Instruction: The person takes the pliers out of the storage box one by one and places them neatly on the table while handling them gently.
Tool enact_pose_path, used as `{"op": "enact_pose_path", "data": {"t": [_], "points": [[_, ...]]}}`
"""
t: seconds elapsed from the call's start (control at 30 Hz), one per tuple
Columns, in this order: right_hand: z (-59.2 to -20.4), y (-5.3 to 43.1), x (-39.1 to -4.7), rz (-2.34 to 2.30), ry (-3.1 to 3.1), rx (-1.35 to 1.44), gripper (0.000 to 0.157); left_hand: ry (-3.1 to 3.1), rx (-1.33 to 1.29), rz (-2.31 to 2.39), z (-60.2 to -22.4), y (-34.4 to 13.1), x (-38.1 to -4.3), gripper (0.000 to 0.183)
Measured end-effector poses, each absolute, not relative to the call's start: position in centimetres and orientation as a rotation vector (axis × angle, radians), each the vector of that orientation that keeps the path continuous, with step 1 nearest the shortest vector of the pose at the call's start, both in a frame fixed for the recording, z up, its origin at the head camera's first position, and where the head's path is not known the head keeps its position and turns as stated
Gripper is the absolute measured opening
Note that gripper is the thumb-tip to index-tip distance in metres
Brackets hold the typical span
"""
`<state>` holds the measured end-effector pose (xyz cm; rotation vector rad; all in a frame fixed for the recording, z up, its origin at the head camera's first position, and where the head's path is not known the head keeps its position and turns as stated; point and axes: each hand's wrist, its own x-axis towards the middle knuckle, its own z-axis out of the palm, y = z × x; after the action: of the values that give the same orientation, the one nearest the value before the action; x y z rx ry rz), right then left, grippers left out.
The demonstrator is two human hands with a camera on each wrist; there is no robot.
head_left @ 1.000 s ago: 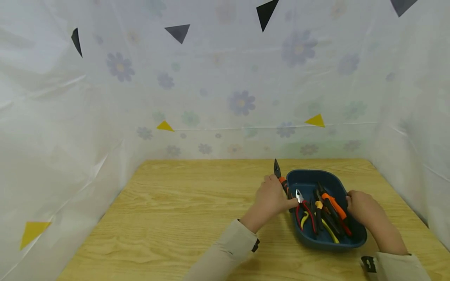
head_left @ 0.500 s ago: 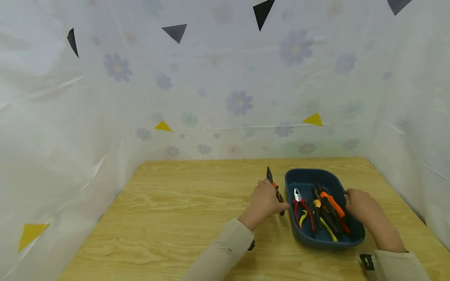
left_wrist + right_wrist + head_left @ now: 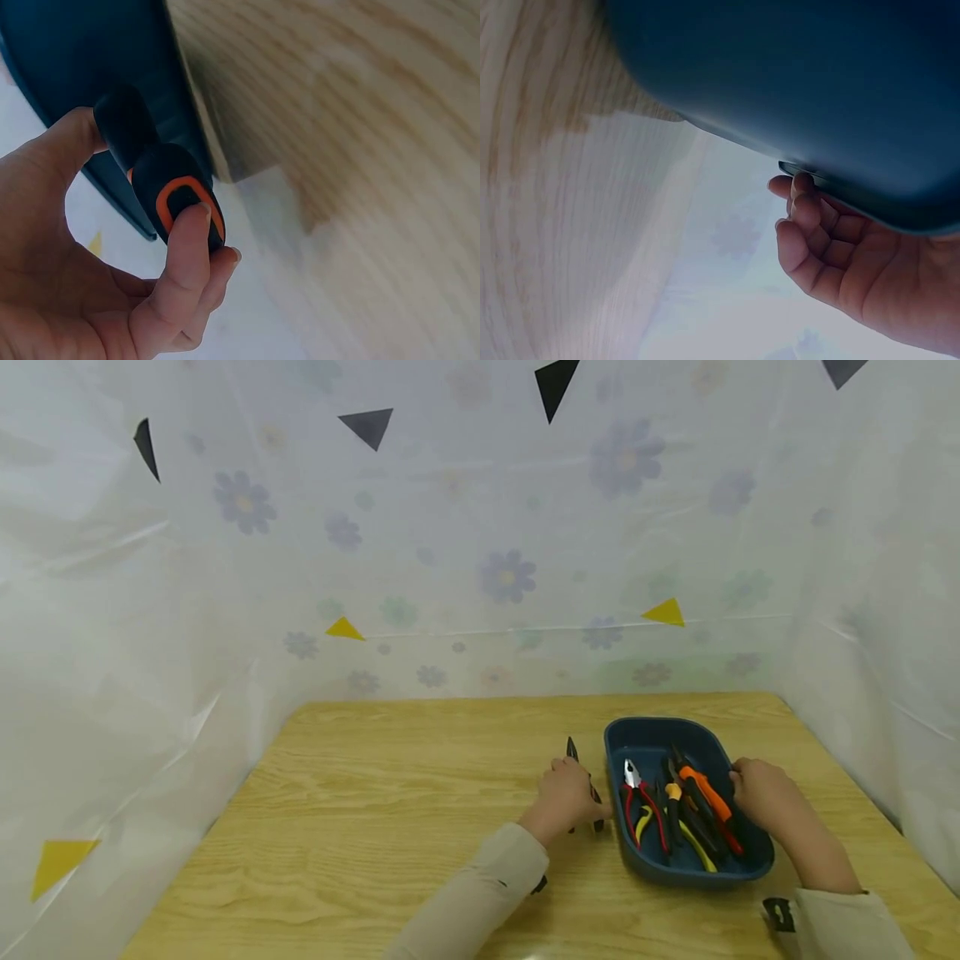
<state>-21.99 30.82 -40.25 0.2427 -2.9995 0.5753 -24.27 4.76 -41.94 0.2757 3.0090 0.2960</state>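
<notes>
My left hand [image 3: 564, 797] pinches long-nose pliers [image 3: 572, 749] with black and orange handles, just left of a dark blue bin [image 3: 697, 879]. In the left wrist view, thumb and fingers squeeze the two handles [image 3: 124, 124], while the jaws are out of sight. Whether the pliers touch the table I cannot tell. My right hand [image 3: 767, 795] grips the bin's right rim, its fingers curled under the edge in the right wrist view. Inside the bin lie red-handled pliers [image 3: 643, 810], orange-handled pliers [image 3: 708, 795] and several others with black and yellow handles [image 3: 675, 814].
A wood-grain table [image 3: 390, 793] spreads left of the bin. White flower-patterned sheeting [image 3: 450, 527] with black and yellow triangles hangs behind and along both sides.
My left hand has carried the pliers from over the bin's left rim to the left, and lower toward the table. My right hand keeps its grip on the rim.
</notes>
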Motion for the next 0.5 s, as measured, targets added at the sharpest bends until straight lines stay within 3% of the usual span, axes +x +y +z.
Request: {"op": "enact_pose_path", "data": {"t": [0.17,0.5], "points": [[-40.3,30.9,-22.0,0.585,-3.001,0.243,0.02,3.022,0.33,0.198,-42.7,5.2,-24.2,0.068],[-40.5,31.0,-22.0,0.587,-2.995,0.241,0.019,2.99,0.305,0.126,-43.3,5.8,-24.1,0.076]]}}
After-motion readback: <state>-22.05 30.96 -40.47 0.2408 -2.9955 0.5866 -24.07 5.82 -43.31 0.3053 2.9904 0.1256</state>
